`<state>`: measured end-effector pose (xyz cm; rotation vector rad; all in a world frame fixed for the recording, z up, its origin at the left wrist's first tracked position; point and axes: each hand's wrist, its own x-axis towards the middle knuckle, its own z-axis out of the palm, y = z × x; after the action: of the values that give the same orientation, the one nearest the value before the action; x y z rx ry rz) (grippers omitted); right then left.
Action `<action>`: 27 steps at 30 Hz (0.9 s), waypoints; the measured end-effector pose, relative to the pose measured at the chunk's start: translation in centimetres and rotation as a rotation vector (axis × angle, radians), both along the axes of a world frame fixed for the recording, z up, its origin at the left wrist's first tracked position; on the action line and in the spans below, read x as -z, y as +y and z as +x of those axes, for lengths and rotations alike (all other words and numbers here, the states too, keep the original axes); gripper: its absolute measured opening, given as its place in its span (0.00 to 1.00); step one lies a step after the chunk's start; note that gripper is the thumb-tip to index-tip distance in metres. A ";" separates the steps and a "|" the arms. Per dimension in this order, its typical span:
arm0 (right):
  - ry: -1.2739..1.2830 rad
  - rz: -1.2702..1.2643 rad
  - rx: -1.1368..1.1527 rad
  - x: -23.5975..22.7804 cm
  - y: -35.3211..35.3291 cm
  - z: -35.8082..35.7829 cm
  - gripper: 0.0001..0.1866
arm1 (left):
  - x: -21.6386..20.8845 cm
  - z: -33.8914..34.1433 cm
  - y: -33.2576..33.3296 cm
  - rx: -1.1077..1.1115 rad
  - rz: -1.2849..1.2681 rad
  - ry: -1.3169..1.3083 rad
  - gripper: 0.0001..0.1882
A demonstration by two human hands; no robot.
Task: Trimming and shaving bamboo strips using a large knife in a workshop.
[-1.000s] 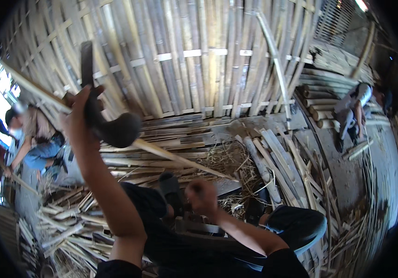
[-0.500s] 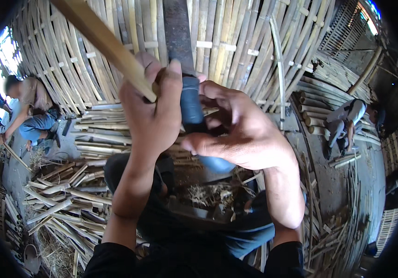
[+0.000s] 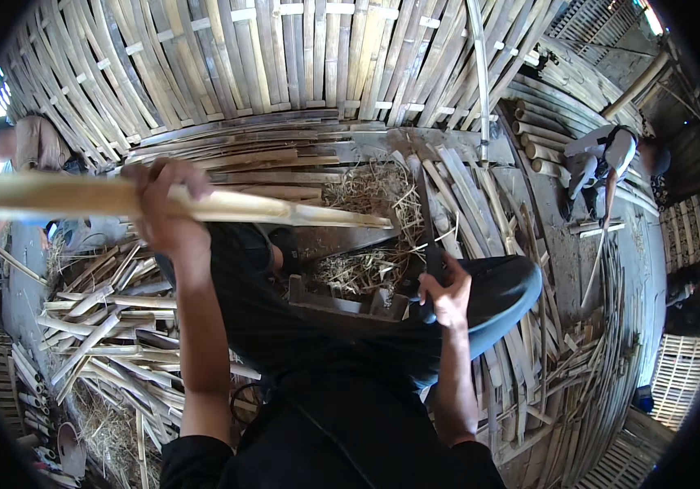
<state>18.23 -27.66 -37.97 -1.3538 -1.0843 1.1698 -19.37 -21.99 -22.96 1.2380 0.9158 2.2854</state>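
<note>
From my remote seat I see the left hand (image 3: 172, 204) wrapped round a long bamboo strip (image 3: 284, 210), held crosswise before the body, its narrow end above a heap of shavings (image 3: 358, 273). The right hand (image 3: 448, 295) is clamped on a long knife (image 3: 427, 216), blade apart from the strip. I judge the splitting done and some paring left, but the strip blurs at my left, so I can't be sure how much. Cut pieces (image 3: 113, 326) lie piled on the grey floor (image 3: 560, 248); a slatted bamboo panel (image 3: 284, 57) stands ahead, one co-worker (image 3: 38, 145) left, another person (image 3: 585, 167) right
</note>
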 end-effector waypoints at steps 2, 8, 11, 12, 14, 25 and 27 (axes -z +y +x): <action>0.057 -0.055 0.094 3.9 -2.4 0.3 0.21 | 2.4 -1.3 -1.9 -0.015 -0.014 -0.101 0.05; 0.107 -0.083 0.108 5.9 -1.3 0.2 0.23 | 11.4 3.6 -3.2 -0.082 -0.290 -0.003 0.07; -0.196 0.066 0.110 9.9 -0.9 0.9 0.29 | 13.6 5.8 -3.1 0.039 -0.097 -0.171 0.08; -0.255 0.081 0.085 10.5 -0.8 0.3 0.31 | 13.7 5.1 -2.5 0.049 -0.102 -0.165 0.08; -0.296 0.040 0.082 9.6 -1.6 -0.8 0.32 | 13.2 4.0 -1.5 0.036 -0.156 -0.198 0.09; -0.124 -0.205 0.205 8.0 -1.6 -0.1 0.34 | 13.5 -1.5 10.5 0.271 0.042 -0.388 0.06; -0.098 -0.241 0.163 7.5 -1.7 0.4 0.34 | 11.6 -2.5 10.9 0.266 0.081 -0.377 0.06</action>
<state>18.60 -29.39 -45.47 -1.6694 -0.9022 1.1494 -21.85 -11.09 -34.59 0.8544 0.4968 2.2465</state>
